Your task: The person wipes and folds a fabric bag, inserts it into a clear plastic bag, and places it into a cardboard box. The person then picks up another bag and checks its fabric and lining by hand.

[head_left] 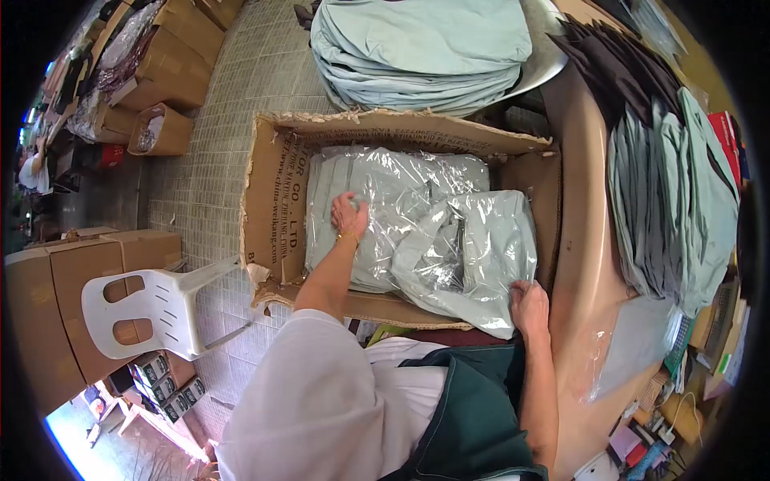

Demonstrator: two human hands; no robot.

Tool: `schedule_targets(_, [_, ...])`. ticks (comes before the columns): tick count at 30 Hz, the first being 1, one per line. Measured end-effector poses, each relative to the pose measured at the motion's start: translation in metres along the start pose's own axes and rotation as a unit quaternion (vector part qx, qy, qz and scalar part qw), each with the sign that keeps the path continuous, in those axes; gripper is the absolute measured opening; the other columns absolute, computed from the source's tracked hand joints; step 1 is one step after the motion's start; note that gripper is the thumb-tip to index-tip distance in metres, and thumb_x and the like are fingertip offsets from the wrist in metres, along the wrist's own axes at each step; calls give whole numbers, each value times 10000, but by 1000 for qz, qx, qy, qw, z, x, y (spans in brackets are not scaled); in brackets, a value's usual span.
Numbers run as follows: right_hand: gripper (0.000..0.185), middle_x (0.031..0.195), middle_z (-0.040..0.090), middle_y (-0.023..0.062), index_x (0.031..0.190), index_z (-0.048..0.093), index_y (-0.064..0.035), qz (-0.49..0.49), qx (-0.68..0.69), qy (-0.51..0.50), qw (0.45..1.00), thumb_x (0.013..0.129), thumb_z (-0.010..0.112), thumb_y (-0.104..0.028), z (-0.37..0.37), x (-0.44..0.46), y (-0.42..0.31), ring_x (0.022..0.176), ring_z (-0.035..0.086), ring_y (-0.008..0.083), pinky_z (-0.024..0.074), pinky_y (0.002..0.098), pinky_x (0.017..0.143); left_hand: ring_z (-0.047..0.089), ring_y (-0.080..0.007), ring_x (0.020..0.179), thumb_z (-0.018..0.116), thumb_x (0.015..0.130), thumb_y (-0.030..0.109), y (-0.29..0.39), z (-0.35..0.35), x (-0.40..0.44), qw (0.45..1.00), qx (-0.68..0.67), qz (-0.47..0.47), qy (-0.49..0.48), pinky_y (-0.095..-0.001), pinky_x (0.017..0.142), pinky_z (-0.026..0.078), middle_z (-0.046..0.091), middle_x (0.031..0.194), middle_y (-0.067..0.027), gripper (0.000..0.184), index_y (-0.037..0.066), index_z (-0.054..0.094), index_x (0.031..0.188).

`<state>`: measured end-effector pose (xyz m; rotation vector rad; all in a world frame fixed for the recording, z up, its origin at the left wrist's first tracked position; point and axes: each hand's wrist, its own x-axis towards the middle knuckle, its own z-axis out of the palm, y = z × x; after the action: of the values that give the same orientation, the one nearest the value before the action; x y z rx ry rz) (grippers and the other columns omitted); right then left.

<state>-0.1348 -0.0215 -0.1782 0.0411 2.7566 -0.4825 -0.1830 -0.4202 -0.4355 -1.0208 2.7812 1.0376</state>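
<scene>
A cardboard box (257,192) stands in front of me with its top open. Inside lie pale grey-green fabric items in clear plastic bags (385,180). My left hand (350,216) rests on these, fingers spread a little and bent against the plastic. Another bagged fabric item (501,232) lies on top at the box's right, tilted over the near edge, with a dark gap in its middle. At its lower right corner, my right hand (531,307) has its fingers closed on the bag's edge. The fingertips there are partly hidden.
A stack of pale green fabric pieces (425,40) sits beyond the box. On the tan table (581,280) at right are dark and green fabric pieces (642,200) and a clear plastic bag (634,341). A white plastic chair (172,305) and cardboard boxes (72,305) stand left.
</scene>
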Motion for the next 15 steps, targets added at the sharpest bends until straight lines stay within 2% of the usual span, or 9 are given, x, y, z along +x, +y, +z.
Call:
schedule_targets(1, [169,920,638,258,948,696,-1,0,-2,-4,1000,803,612,-28,1,1,-3,884,631,411,507,469,817,479,-374,1188,665,778,361,-2,8,4,993,-31,-85,72,-446,1020,379,519,1274,-171,533,105,543,1230])
schedule_targets(5, [213,1012,636,288,1012,690,-10,0,-6,20,1000,816,608,-29,2,2,-13,959,622,438,510,466,858,535,-410,1143,638,800,341,-18,16,22,975,-70,-198,72,-452,981,424,557,1263,-200,492,86,571,1215])
schedule_targets(7, [225,1054,631,296,1032,688,-13,10,-4,18,1000,823,608,-34,-1,5,-18,993,616,446,509,464,877,586,-436,1074,641,804,352,-30,-4,35,981,69,-53,-174,-461,936,464,597,1222,-231,513,37,580,1205])
schedule_targets(8, [220,1085,624,298,1033,688,-15,13,4,20,1000,830,608,-41,-3,5,-20,1017,607,450,505,461,894,612,-429,1025,657,815,345,-38,-12,32,995,69,-34,-67,-470,902,479,630,1161,-247,495,14,598,1178])
schedule_targets(10, [216,1116,616,300,1035,688,-17,17,13,24,999,837,608,-48,-3,5,-17,1042,599,454,501,458,911,602,-419,1046,663,841,361,-39,-45,24,992,72,-107,-10,-460,915,472,619,1177,-229,528,1,555,1212])
schedule_targets(11, [213,1107,623,289,1035,690,-21,-10,17,40,999,840,611,-52,2,6,-15,1033,602,452,500,458,909,602,-419,1046,663,841,361,-28,-57,19,992,72,-104,-10,-460,915,472,619,1177,-229,528,1,555,1212])
schedule_targets(13, [210,1097,629,278,1036,692,-26,-35,21,58,997,843,615,-56,6,7,-15,1024,606,449,500,458,907,590,-403,1057,661,858,404,-10,-67,12,960,178,-64,208,-452,927,463,607,1181,-199,581,21,497,1262])
schedule_targets(14, [207,1092,634,267,1033,694,-30,-39,26,54,997,842,620,-57,7,8,-19,1021,608,445,499,457,907,590,-403,1057,661,858,404,-8,-62,9,960,178,-62,207,-452,927,463,607,1181,-199,581,21,497,1262])
schedule_targets(15, [204,1087,638,256,1031,695,-34,-44,31,51,997,841,625,-58,8,9,-24,1018,610,440,498,456,906,583,-397,1064,658,858,433,-4,-55,6,993,54,-53,86,-450,929,458,595,1194,-185,616,37,464,1289])
